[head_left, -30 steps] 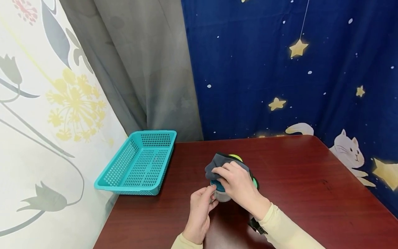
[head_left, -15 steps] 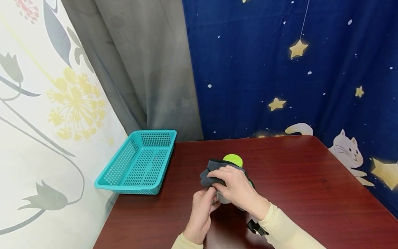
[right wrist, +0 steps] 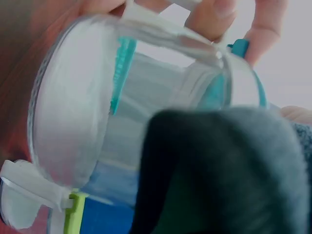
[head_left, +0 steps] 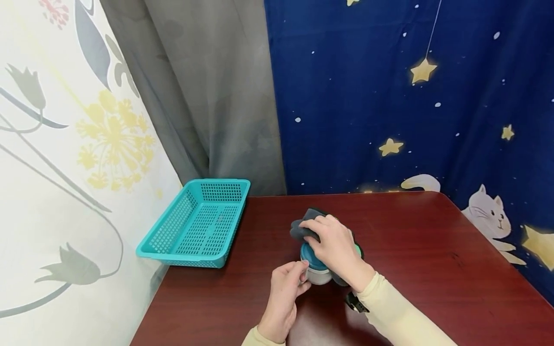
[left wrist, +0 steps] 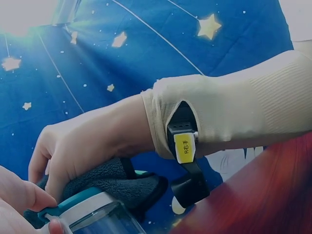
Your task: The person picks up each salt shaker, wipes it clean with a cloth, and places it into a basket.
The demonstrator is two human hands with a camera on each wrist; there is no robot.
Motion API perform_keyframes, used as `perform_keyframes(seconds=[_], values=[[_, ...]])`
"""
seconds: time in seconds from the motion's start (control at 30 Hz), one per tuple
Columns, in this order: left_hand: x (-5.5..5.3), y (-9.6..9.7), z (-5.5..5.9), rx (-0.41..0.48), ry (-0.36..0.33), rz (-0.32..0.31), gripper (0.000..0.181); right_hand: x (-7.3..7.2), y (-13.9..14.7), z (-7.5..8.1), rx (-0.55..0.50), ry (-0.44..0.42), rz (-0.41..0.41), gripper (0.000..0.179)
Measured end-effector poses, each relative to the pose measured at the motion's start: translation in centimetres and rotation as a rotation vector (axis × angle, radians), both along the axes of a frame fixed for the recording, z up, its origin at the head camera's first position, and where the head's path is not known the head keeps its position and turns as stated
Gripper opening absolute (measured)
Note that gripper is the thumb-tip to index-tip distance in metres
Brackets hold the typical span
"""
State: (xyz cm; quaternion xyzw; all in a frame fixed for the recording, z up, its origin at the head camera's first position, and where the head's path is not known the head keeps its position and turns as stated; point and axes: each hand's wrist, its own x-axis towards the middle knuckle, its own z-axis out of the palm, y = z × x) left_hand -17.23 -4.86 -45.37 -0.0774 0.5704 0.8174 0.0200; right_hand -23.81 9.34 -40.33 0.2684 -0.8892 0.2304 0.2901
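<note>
My left hand (head_left: 283, 295) grips the side of a clear jar (right wrist: 161, 83) with a teal lid (head_left: 312, 257), thumb up at the lid's edge. In the right wrist view its fingers curl about the jar's handle. My right hand (head_left: 335, 245) holds a bunched dark grey cloth (head_left: 305, 226) with the thumb beneath it, over the far side of the lid. Cloth also hangs down beside the jar in the left wrist view, and a blurred fold covers much of the right wrist view.
Beyond the jar, a second clear container (right wrist: 29, 195) with a lime-green part shows in the right wrist view. A turquoise perforated basket (head_left: 201, 230) stands at the table's back left. The dark red table (head_left: 415, 240) ends before a blue star curtain (head_left: 368, 72).
The right hand and cloth dipped toward the near left, then moved back up and away, uncovering the teal lid. The lime-green lid behind shows, then is hidden. The left hand keeps its grip.
</note>
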Motion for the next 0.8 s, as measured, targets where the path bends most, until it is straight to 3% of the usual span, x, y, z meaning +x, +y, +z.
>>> perform_keyframes(seconds=[0.23, 0.47, 0.8], values=[[-0.04, -0.23, -0.06, -0.012, -0.009, 0.009, 0.039, -0.45, 0.17, -0.17, -0.049, -0.034, -0.047, 0.032], [-0.09, -0.26, 0.03, 0.001, -0.007, 0.022, 0.038, -0.76, 0.37, -0.36, -0.094, -0.015, -0.067, 0.030], [-0.44, -0.59, -0.01, 0.031, -0.005, 0.033, 0.038, -0.22, 0.23, -0.52, -0.063, 0.047, 0.058, 0.034]])
